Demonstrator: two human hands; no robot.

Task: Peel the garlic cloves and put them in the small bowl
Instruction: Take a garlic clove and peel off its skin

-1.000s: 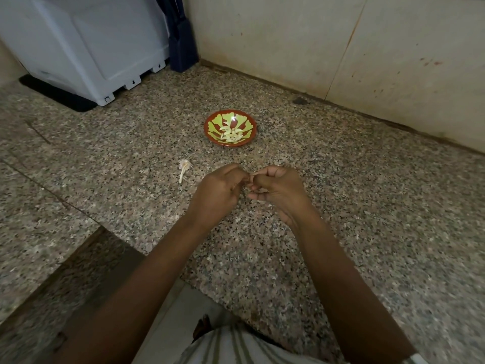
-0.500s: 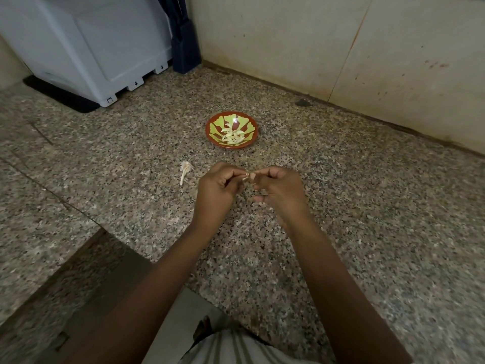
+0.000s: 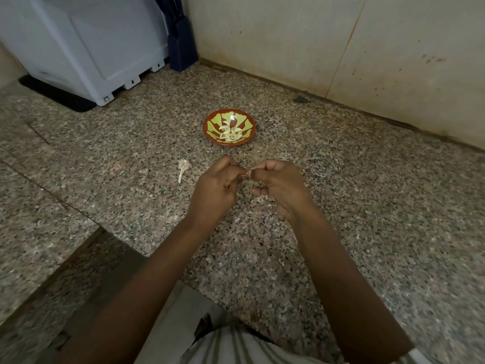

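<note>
Garlic clove (image 3: pixel 247 174): held above the granite surface (image 3: pixel 354 206), near the small bowl; only a pale sliver shows, so its long axis cannot be told.
Left hand (image 3: pixel 215 190): fingers curled, thumb and fingertips pinching the clove.
Right hand (image 3: pixel 280 187): fingers curled, pinching the same clove from the other side.
Small bowl (image 3: pixel 228 143): beyond the hands, upright, holding peeled cloves (image 3: pixel 231 134).
Garlic stalk (image 3: pixel 183 169): left of the hands, lying lengthwise, thin end toward the person.
</note>
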